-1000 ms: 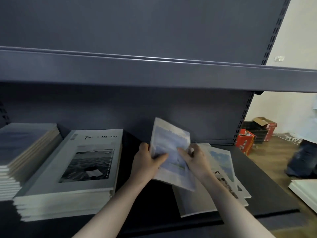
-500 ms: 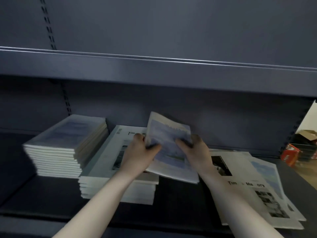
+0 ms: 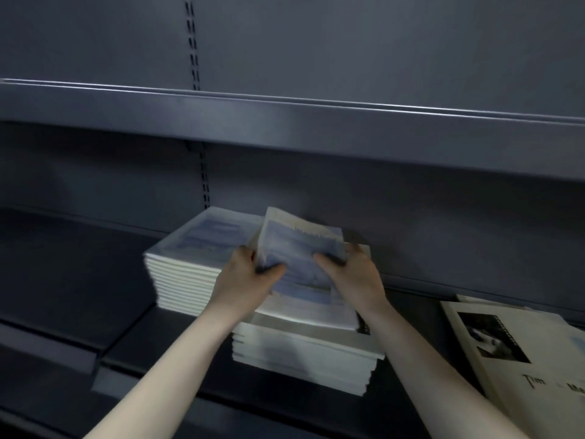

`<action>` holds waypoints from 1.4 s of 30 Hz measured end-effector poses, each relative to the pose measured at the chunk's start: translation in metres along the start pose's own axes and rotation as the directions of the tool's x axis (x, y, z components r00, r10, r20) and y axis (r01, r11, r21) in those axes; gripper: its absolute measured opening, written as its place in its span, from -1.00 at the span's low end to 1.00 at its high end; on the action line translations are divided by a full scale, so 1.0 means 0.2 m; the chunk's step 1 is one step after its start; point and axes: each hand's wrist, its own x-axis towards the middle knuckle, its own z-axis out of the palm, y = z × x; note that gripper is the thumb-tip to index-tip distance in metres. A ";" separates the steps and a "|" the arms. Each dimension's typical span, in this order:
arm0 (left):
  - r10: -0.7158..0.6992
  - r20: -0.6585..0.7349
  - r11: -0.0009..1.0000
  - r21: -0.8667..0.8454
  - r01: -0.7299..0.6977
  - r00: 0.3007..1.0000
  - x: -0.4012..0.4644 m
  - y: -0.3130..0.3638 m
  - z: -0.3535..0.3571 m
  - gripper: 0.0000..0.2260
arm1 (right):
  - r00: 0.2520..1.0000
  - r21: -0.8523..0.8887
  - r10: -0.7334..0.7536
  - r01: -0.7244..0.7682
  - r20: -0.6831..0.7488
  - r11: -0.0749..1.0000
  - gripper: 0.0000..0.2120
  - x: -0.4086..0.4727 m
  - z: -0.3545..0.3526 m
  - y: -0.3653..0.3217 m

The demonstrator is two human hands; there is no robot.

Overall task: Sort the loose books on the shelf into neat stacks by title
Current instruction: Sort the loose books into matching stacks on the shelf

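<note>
A blue-covered book [image 3: 300, 258] is tilted, its far edge raised, gripped at both sides above a stack of white books [image 3: 304, 353] on the dark shelf [image 3: 79, 280]. Just left and behind stands a taller neat stack of blue-covered books [image 3: 190, 274], its top cover matching the held one. At the far right a loose white book [image 3: 519, 356] lies flat, bearing a black-and-white photo and the partly legible letters "Tim".
</note>
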 end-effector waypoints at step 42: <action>-0.139 0.161 0.844 0.535 0.033 0.977 0.60 -0.45 -0.52 -0.52 | 0.970 -0.162 0.210 -0.190 0.121 0.968 -0.34 0.30 0.77 -0.53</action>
